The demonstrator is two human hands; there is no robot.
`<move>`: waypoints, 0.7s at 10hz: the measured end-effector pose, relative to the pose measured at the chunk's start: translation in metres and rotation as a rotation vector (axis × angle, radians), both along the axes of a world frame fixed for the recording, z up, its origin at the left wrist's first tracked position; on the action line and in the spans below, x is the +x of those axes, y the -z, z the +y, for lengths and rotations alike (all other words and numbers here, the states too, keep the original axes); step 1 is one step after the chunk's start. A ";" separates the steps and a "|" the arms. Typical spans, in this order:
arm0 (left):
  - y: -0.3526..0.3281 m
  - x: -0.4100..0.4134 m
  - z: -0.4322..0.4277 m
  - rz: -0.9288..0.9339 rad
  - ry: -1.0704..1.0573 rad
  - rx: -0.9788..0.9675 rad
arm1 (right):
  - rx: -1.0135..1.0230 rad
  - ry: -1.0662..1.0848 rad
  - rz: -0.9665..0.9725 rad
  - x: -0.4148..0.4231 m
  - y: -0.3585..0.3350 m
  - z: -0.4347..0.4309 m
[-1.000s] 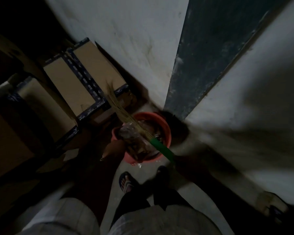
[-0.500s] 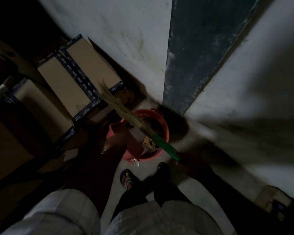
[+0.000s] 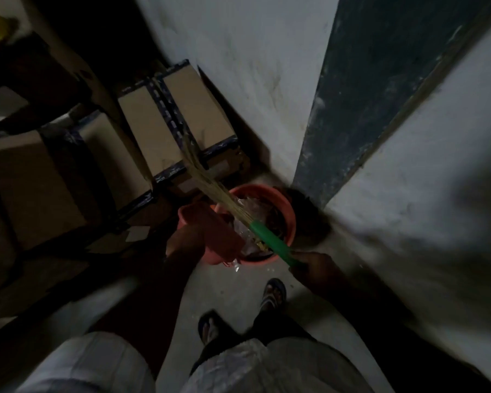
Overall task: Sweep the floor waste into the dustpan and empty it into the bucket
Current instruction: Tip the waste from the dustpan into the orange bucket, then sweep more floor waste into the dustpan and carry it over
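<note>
An orange-red bucket (image 3: 287, 205) stands on the floor in a dim wall corner, holding plastic and brown waste. My left hand (image 3: 182, 239) grips a reddish dustpan (image 3: 210, 228) tipped over the bucket's near left rim. My right hand (image 3: 315, 268) holds the green handle of a straw broom (image 3: 270, 239). The broom's bristles reach up and left across the bucket toward the boxes. My two sandalled feet stand just short of the bucket.
Cardboard boxes (image 3: 150, 129) with dark tape are stacked on the left, close to the bucket. A pale wall (image 3: 253, 66) and a dark green door frame (image 3: 366, 95) rise behind it. Small scraps (image 3: 234, 265) lie on the floor by the bucket's base.
The view has shifted so bucket and boxes sit further right. The dustpan has tilted more over the bucket's rim, and the broom still lies across the bucket.
</note>
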State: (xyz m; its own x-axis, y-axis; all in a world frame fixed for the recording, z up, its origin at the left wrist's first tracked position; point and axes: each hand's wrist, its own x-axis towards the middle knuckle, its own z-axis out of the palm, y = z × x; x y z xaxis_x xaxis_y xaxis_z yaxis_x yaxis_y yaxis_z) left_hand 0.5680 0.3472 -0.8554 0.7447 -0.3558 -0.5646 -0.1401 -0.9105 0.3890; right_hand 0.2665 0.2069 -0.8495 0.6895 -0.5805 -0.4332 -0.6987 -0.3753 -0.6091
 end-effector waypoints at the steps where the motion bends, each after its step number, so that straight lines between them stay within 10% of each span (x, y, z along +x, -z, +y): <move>1: -0.020 -0.010 0.042 -0.179 0.307 0.165 | 0.008 -0.046 0.004 0.011 -0.009 0.011; 7: -0.044 -0.183 0.444 -0.291 -0.372 0.087 | -0.029 -0.718 -0.015 0.055 -0.064 0.271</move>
State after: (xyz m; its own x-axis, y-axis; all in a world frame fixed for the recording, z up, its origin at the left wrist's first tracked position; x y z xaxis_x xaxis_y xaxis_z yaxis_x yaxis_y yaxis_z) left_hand 0.3847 0.7910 -0.8116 0.9442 0.0040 -0.3292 0.1095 -0.9469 0.3023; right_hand 0.3215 0.4776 -0.7857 0.9111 0.0072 -0.4121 -0.2653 -0.7550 -0.5997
